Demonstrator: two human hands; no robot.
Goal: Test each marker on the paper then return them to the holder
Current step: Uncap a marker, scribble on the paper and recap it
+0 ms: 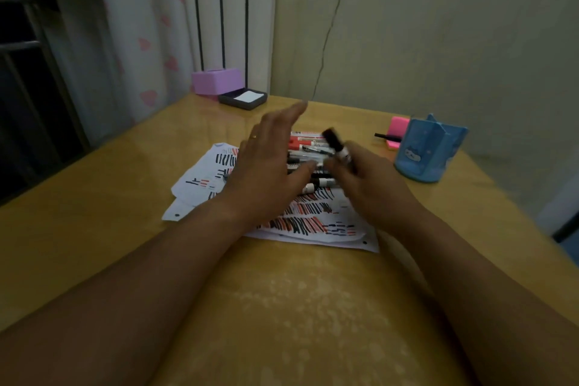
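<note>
Several markers (pixel 308 147) lie in a pile on sheets of white paper (pixel 313 222) covered with black and red strokes. My right hand (pixel 366 185) grips a black-capped marker (pixel 336 144), its cap pointing up and away. Fingers straight, my left hand (pixel 269 163) hovers over the left side of the pile, its thumb near the markers. The blue holder (pixel 429 150) stands at the right of the wooden table (pixel 282 307) and looks empty from here.
A pink sticky-note block (pixel 397 131) with a black pen (pixel 387 136) lies left of the holder. A purple box (pixel 216 81) and a dark tray (pixel 242 99) sit at the table's far left corner. Wall and curtain stand behind.
</note>
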